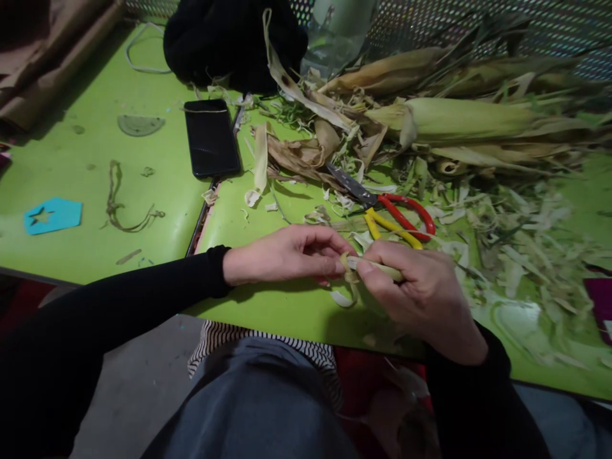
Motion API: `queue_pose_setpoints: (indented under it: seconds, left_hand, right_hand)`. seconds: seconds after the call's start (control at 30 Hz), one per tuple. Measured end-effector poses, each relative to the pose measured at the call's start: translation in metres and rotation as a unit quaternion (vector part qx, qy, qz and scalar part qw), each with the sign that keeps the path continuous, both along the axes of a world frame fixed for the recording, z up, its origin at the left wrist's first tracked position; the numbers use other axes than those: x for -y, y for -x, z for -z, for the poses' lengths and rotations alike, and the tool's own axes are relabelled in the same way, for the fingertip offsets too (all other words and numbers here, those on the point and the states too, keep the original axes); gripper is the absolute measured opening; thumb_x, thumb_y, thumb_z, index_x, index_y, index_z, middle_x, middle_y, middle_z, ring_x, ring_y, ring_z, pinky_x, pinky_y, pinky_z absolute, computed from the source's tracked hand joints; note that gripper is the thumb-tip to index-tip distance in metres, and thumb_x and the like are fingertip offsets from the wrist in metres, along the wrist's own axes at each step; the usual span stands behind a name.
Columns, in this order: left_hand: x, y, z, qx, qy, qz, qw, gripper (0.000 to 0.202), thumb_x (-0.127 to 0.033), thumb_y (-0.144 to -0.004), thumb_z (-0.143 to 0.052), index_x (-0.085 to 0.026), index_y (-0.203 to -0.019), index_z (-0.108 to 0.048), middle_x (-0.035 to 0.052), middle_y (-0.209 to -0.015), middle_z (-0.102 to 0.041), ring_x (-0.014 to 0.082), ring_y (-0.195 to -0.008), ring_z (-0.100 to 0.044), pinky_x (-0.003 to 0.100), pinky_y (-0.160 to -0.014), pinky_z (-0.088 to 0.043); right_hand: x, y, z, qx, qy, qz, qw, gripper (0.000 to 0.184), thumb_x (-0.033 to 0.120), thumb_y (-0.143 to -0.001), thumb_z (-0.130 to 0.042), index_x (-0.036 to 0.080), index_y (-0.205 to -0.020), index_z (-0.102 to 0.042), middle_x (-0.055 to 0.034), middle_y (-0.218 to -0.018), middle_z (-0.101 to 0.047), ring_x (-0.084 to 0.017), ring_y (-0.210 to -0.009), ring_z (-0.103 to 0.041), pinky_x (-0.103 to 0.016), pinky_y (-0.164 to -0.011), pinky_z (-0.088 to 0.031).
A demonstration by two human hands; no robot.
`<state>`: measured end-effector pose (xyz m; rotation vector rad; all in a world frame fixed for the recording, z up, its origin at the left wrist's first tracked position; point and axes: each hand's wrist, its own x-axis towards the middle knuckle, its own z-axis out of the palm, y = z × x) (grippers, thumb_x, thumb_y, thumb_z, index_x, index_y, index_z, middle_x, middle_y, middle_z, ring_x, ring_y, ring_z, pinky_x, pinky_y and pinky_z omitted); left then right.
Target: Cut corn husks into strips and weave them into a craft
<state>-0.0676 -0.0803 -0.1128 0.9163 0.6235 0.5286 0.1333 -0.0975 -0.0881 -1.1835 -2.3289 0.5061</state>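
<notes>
A pale green rolled piece of corn husk (391,273) lies between my two hands over the front part of the table. My right hand (423,290) is closed around it, with thumb and forefinger near its frayed end. Fingertips of my left hand (299,255) pinch that same end, where thin yellowish strips curl downward. A white husk curl (342,298) lies just below. Beyond my right hand rest scissors (356,188) with red and yellow handles, blades pointing to the back left.
Dry and green corn husks (459,118) are heaped at the back right, with shredded scraps (516,236) down the right side. On the left lie a phone (213,140), a protractor (140,125), knotted twine (115,207) and a blue paper cutout (53,215). A black cloth bundle (229,41) stands behind.
</notes>
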Motion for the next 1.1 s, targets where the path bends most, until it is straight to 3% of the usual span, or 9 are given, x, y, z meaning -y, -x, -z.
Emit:
queue_pose_setpoints:
  seconds: [0.13,0.2,0.37,0.53,0.63,0.9,1.0,1.1]
  left_hand:
    - [0.000,0.000,0.003,-0.009,-0.047,-0.002,0.999,0.012,-0.012,-0.089,-0.066,-0.010,-0.101,-0.067,0.0044,-0.089,-0.069,0.0096,-0.078,-0.063,0.027,-0.080,-0.053]
    - [0.001,-0.001,0.005,-0.015,-0.061,-0.007,0.998,0.015,-0.012,-0.088,-0.067,-0.010,-0.103,-0.067,0.0061,-0.093,-0.071,0.0109,-0.082,-0.065,0.027,-0.083,-0.053]
    - [0.000,-0.002,0.006,-0.054,-0.066,-0.023,0.996,0.015,-0.012,-0.087,-0.064,-0.009,-0.103,-0.065,0.0024,-0.082,-0.070,0.0082,-0.072,-0.062,0.023,-0.073,-0.052]
    - [-0.002,-0.001,0.003,-0.048,-0.046,-0.050,0.997,0.016,-0.003,-0.084,-0.057,-0.011,-0.097,-0.063,0.0000,-0.074,-0.069,0.0071,-0.066,-0.062,0.023,-0.073,-0.053]
    - [-0.002,-0.002,0.002,-0.037,-0.021,-0.056,0.998,0.016,-0.001,-0.082,-0.059,-0.010,-0.095,-0.063,0.0005,-0.075,-0.069,0.0073,-0.067,-0.063,0.023,-0.074,-0.053]
    - [-0.001,-0.003,0.001,-0.021,0.008,-0.056,0.998,0.020,-0.001,-0.082,-0.061,-0.010,-0.099,-0.065,0.0018,-0.079,-0.070,0.0084,-0.072,-0.066,0.026,-0.079,-0.053]
    - [-0.001,-0.003,0.003,-0.020,0.003,-0.054,0.998,0.020,-0.003,-0.081,-0.065,-0.010,-0.100,-0.067,0.0028,-0.083,-0.071,0.0090,-0.074,-0.065,0.027,-0.082,-0.053]
    - [-0.001,-0.003,0.004,-0.007,0.000,-0.061,0.998,0.018,-0.005,-0.081,-0.067,-0.010,-0.099,-0.067,0.0030,-0.084,-0.071,0.0093,-0.075,-0.065,0.028,-0.082,-0.053]
  right_hand:
    - [-0.003,-0.001,-0.003,-0.010,0.082,0.028,0.996,0.034,0.024,-0.089,-0.051,0.022,-0.056,-0.047,0.0041,-0.052,-0.044,-0.011,-0.048,-0.042,-0.027,-0.048,-0.033]
    - [-0.004,-0.002,-0.002,-0.004,0.089,0.027,0.996,0.034,0.024,-0.090,-0.050,0.022,-0.056,-0.047,0.0042,-0.052,-0.044,-0.011,-0.048,-0.042,-0.027,-0.049,-0.033]
    - [-0.004,-0.001,0.004,0.069,0.010,-0.027,0.997,0.025,0.022,-0.089,-0.050,0.023,-0.064,-0.050,0.0028,-0.056,-0.052,-0.014,-0.054,-0.050,-0.029,-0.054,-0.036]
    - [-0.002,0.000,0.007,0.049,-0.028,0.032,0.998,0.011,0.023,-0.096,-0.050,0.022,-0.091,-0.059,-0.0011,-0.076,-0.069,-0.016,-0.062,-0.062,-0.029,-0.056,-0.042]
    - [-0.002,0.001,0.008,0.029,-0.073,0.028,0.997,0.012,0.019,-0.095,-0.052,0.023,-0.088,-0.061,-0.0031,-0.079,-0.070,-0.018,-0.069,-0.065,-0.030,-0.059,-0.045]
    - [-0.001,0.001,0.008,0.011,-0.146,0.010,0.989,0.012,0.013,-0.088,-0.058,0.022,-0.081,-0.061,-0.0020,-0.072,-0.068,-0.016,-0.065,-0.063,-0.029,-0.058,-0.045]
    - [-0.001,0.002,0.009,0.017,-0.127,-0.002,0.992,0.010,0.016,-0.089,-0.059,0.021,-0.082,-0.064,-0.0018,-0.073,-0.071,-0.015,-0.063,-0.062,-0.028,-0.055,-0.043]
    - [0.000,0.002,0.008,-0.015,-0.090,0.051,0.995,0.010,0.021,-0.090,-0.060,0.023,-0.081,-0.065,-0.0001,-0.071,-0.070,-0.014,-0.058,-0.060,-0.028,-0.052,-0.042]
